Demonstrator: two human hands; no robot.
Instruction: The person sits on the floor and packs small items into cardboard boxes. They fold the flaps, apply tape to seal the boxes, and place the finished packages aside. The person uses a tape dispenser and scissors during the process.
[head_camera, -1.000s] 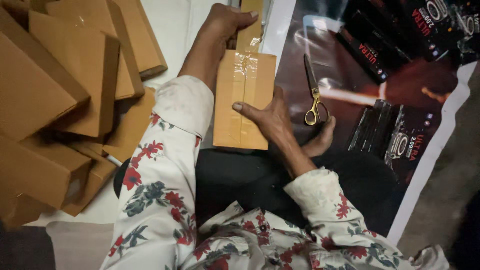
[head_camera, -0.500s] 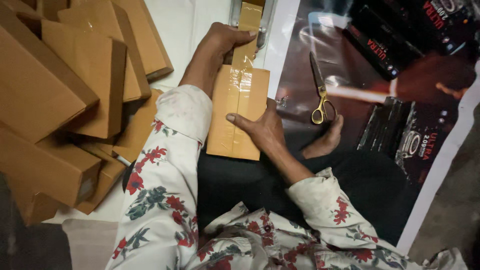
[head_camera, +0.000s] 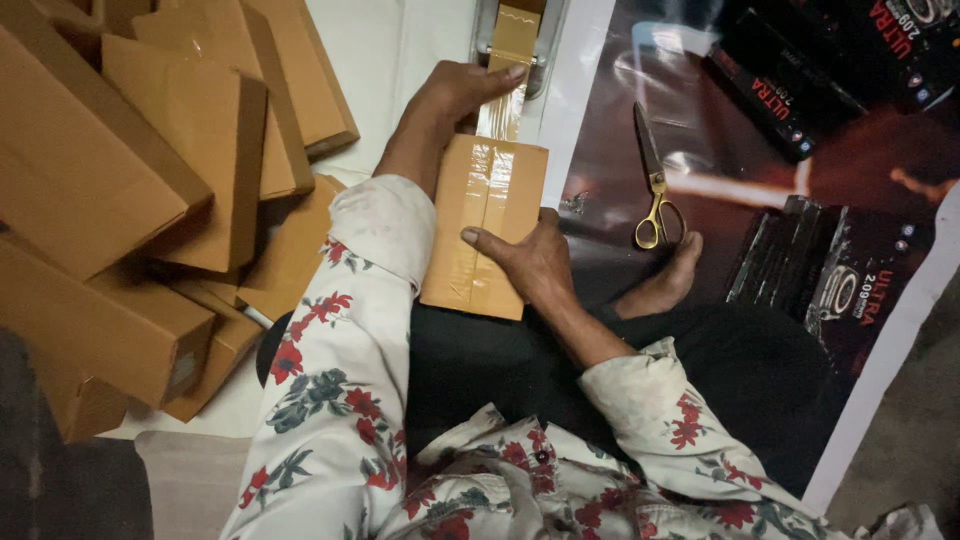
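Observation:
A flat brown cardboard box (head_camera: 482, 200) lies on my lap, its top seam covered with clear tape. My right hand (head_camera: 525, 260) presses down on the box's near right part, thumb across the taped seam. My left hand (head_camera: 450, 100) reaches past the box's far end and grips the strip of tape (head_camera: 502, 105) that runs from the box up to a tape dispenser (head_camera: 515, 40) on the floor.
A heap of several closed brown boxes (head_camera: 150, 170) fills the left side. Yellow-handled scissors (head_camera: 652, 195) lie on a dark printed poster (head_camera: 760, 160) to the right, beside my bare foot (head_camera: 665, 280). White sheet lies under the boxes.
The box has shifted slightly toward me and to the right. My left hand stays at the far end on the tape strip; my right hand has slid down along the box.

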